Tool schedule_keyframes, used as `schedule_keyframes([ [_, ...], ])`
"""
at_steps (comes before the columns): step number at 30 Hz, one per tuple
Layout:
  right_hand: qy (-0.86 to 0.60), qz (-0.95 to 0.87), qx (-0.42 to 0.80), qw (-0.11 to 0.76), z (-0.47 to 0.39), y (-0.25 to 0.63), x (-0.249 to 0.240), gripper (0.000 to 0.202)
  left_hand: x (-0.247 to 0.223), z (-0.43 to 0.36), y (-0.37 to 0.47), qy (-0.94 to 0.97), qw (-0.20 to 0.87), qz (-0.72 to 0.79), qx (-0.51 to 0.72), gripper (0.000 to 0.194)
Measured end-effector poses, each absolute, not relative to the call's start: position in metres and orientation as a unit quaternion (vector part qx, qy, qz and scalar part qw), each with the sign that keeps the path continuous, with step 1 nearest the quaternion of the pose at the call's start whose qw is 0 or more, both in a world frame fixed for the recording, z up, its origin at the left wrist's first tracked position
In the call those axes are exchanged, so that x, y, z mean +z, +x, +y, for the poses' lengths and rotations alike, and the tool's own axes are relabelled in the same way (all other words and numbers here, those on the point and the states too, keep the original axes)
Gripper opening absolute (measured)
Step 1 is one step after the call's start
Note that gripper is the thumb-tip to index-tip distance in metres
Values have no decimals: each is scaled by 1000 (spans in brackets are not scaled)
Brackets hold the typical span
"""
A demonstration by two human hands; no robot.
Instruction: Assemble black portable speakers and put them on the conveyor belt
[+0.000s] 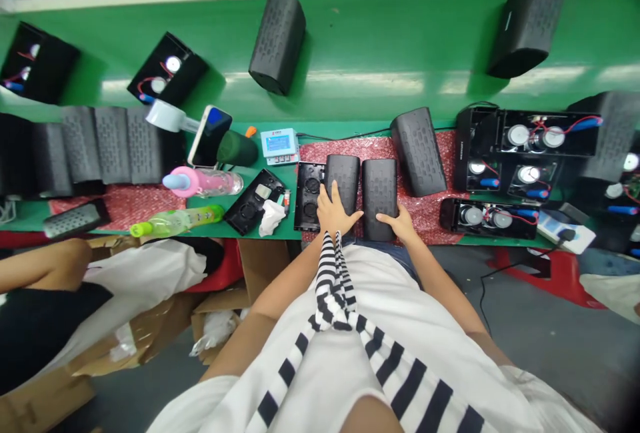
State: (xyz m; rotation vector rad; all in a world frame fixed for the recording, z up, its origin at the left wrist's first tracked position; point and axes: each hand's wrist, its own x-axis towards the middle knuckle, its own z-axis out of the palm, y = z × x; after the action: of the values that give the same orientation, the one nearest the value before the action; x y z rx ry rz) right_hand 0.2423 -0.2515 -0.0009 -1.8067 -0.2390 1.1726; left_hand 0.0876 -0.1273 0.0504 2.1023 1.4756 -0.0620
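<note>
Two black speakers with a brick-patterned face lie side by side in front of me on red bubble wrap. My left hand [336, 211] rests with spread fingers on the lower part of the left speaker [343, 174], its thumb pointing right. Around the lower right edge of the second speaker [379, 186] is my right hand [399, 225], thumb on its face and the other fingers partly hidden along its side. An opened black housing [309, 186] with two round parts lies directly left of the left speaker. Another black speaker [419, 151] leans at an angle to the right.
Open speaker housings with wires [530, 136] are stacked right, beside a white power strip [567, 233]. A small meter [279, 146], pink bottle [205, 181], green-capped bottle [177, 221] and open shell [255, 203] lie left. Speakers [278, 39] sit on the green belt. A person's arm [45, 265] is far left.
</note>
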Motion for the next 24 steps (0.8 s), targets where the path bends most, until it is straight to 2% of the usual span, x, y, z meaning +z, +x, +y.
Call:
schedule_keyframes([
  [2, -791, -127, 407, 438, -256, 242, 5, 78, 51, -122, 85, 778, 300, 552, -14, 119],
  [5, -879, -169, 298, 332, -258, 235, 19, 88, 51, -111, 78, 742, 349, 573, -7, 126],
  [8, -905, -198, 284, 248, -254, 228, 29, 94, 46, -95, 66, 699, 401, 593, 5, 133],
  [11, -885, -203, 328, 259, -250, 227, 31, 99, 36, -81, 49, 691, 442, 571, 40, 134],
  [14, -852, -217, 370, 299, -252, 228, 32, 115, 29, -80, 37, 679, 489, 540, 92, 126],
  [18, -849, -250, 373, 277, -252, 218, 39, 131, 28, -105, 35, 594, 585, 532, 148, 119],
  [21, -858, -246, 360, 269, -250, 211, 39, 130, 26, -121, 36, 521, 653, 526, 160, 121],
  [24, -836, -218, 377, 332, -249, 215, 29, 113, 21, -121, 32, 476, 695, 520, 144, 121],
])
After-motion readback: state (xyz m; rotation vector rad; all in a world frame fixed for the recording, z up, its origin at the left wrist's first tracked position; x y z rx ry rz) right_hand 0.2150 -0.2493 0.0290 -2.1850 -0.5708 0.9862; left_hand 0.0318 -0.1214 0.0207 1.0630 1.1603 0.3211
